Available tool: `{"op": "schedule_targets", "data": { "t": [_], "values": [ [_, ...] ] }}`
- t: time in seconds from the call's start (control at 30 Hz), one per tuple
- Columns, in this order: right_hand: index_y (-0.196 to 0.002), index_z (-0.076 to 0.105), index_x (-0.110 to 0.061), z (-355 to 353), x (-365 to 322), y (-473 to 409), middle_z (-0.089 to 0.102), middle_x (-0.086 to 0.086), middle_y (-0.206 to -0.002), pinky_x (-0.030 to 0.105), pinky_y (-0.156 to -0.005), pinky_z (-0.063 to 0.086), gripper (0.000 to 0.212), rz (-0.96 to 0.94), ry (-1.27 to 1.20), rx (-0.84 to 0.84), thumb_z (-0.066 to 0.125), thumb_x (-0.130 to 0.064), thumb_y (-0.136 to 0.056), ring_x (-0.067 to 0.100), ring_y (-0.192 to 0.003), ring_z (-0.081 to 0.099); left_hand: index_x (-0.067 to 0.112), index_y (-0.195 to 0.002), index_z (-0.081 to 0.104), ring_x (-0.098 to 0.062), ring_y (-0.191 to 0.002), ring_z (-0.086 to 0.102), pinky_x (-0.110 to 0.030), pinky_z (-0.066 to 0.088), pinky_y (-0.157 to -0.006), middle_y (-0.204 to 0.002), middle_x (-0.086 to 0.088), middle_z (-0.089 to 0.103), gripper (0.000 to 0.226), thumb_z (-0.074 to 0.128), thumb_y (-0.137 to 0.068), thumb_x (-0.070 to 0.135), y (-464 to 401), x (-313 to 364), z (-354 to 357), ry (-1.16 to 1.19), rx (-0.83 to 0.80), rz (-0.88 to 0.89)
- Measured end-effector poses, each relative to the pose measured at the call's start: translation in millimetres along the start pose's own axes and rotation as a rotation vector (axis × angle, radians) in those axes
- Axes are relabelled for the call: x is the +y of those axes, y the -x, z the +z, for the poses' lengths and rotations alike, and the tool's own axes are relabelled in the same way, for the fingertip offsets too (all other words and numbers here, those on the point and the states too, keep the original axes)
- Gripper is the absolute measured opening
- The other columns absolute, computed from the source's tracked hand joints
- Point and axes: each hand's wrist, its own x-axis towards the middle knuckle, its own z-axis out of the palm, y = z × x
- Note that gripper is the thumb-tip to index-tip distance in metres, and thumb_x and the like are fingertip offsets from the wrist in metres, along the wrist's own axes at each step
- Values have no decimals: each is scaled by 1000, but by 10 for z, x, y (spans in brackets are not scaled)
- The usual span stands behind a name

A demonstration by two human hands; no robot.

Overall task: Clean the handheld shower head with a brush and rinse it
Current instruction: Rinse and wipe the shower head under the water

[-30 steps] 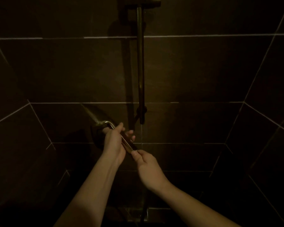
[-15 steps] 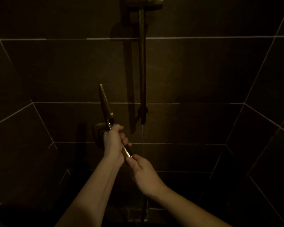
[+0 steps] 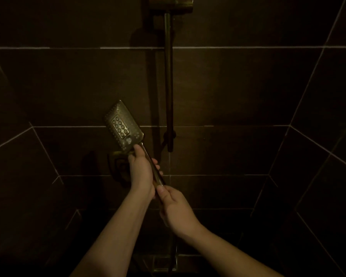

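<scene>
Two bare hands hold one handheld shower head [image 3: 123,126] up in front of a dark tiled wall [image 3: 238,86]. Its head is a flat rectangle of brassy metal with rounded corners, its face turned to the camera: rows of small nozzle dots round the edge and a raised oblong panel of larger round nozzles in the middle. A slim metal handle runs down and right from it. The left hand [image 3: 141,172] has its grip clenched round the upper handle, thumb lying just under the head; the right hand [image 3: 175,208] pinches the handle's lower end, just beside the left. One upright metal rail [image 3: 168,76] stands behind, to the right of the head, under a boxy bracket [image 3: 171,4]. A rounded wall fitting [image 3: 118,162] is partly hidden by the left hand. Pale grout lines cross the glossy tiles.
</scene>
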Motion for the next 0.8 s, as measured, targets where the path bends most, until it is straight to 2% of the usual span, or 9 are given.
{"op": "schedule_targets", "data": {
  "t": [0.1, 0.2, 0.3, 0.4, 0.5, 0.57, 0.67, 0.73, 0.8],
  "values": [
    [-107, 65, -35, 66, 3, 32, 68, -19, -75, 18, -62, 42, 29, 6, -28, -16, 41, -49, -99, -5, -66, 61, 27, -110, 56, -10, -43, 49, -25, 40, -39, -58, 4, 51, 60, 45, -88, 82, 35, 55, 12, 55, -131, -79],
    [-88, 65, -40, 85, 4, 56, 57, -10, -60, 22, -46, 37, 25, 5, -123, -55, 46, -55, -95, 7, -50, 50, 19, -94, 52, -11, -40, 39, -22, 32, -35, -55, 5, 41, 68, 36, -88, 84, 35, 137, -17, 191, -329, -163],
    [-86, 62, -30, 22, -58, 13, 50, -9, -59, 21, -42, 35, 27, 31, -222, -137, 50, -52, -95, 7, -46, 44, 17, -95, 53, -11, -43, 40, -23, 35, -38, -58, 3, 42, 71, 34, -88, 85, 35, 193, -66, 261, -412, -115],
    [-100, 58, -24, -135, -112, -78, 57, -9, -71, 21, -54, 44, 16, 41, -116, -144, 51, -38, -97, 6, -57, 54, 16, -107, 57, -14, -61, 58, -30, 50, -53, -74, 0, 59, 58, 47, -95, 72, 68, 220, -78, 102, -369, -5],
    [-117, 50, -38, -215, -42, -124, 66, -5, -100, 25, -66, 52, 24, 72, 202, -41, 56, -27, -96, 12, -82, 66, 14, -124, 62, -19, -82, 66, -36, 55, -72, -95, -4, 65, 36, 72, -94, 31, 184, 197, 8, -44, -211, 1],
    [-110, 50, -39, -158, 30, -125, 69, -4, -95, 23, -58, 56, 23, 58, 324, 63, 62, -31, -93, 8, -73, 69, 16, -118, 65, -14, -74, 65, -33, 55, -69, -86, 0, 66, 28, 75, -92, 20, 257, 119, 69, 25, -51, -49],
    [-90, 61, -31, -115, 132, -171, 70, -7, -74, 29, -53, 58, 10, -131, 546, 269, 70, -34, -87, 5, -60, 67, 15, -107, 67, -5, -49, 56, -26, 50, -52, -57, 10, 60, 20, 77, -90, 19, 357, 38, 153, 151, 63, -12],
    [-75, 66, -23, -123, 116, -199, 70, -5, -65, 36, -56, 59, 14, -135, 495, 307, 69, -28, -88, 9, -57, 66, 14, -104, 68, -5, -43, 48, -23, 43, -44, -51, 10, 53, 18, 76, -90, 21, 389, 17, 185, 168, 67, 38],
    [-72, 68, -18, -115, 92, -192, 69, -3, -64, 34, -57, 54, 18, -35, 309, 213, 67, -24, -88, 12, -57, 64, 14, -88, 66, -7, -40, 41, -22, 37, -39, -48, 8, 47, 11, 74, -89, 22, 383, 45, 172, 97, -6, 59]
  ]
}}
